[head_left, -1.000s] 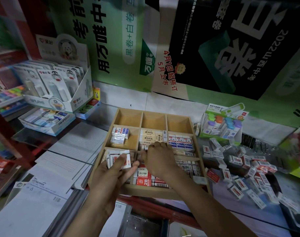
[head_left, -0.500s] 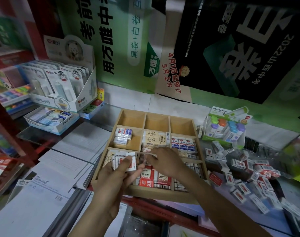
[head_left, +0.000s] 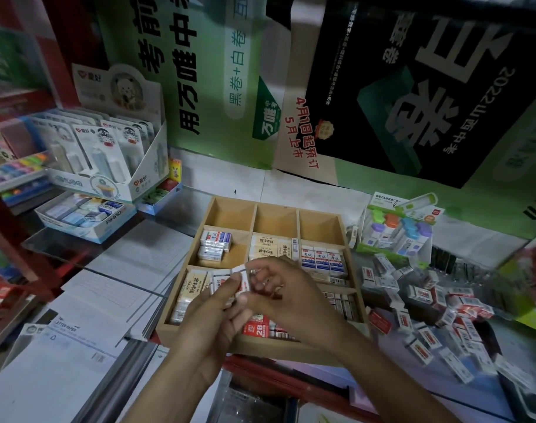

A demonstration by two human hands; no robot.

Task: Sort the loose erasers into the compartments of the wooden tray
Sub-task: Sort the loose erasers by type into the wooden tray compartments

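A wooden tray with nine compartments lies on the counter. Its far row is bare wood; the middle and near rows hold boxed erasers. Both hands meet above the near-left and near-middle compartments. My left hand holds a small stack of white and red erasers between thumb and fingers. My right hand has its fingers curled at the same stack, touching or pinching an eraser. A heap of loose erasers lies on the counter right of the tray.
White lined paper pads lie left of the tray. Display boxes of stationery stand at the back left. A green box of coloured sharpeners stands behind the loose heap. Posters cover the wall.
My right hand has lifted from the near-middle compartment and come to my left hand. The left hand has raised its stack of erasers above the tray. The camera has moved closer.
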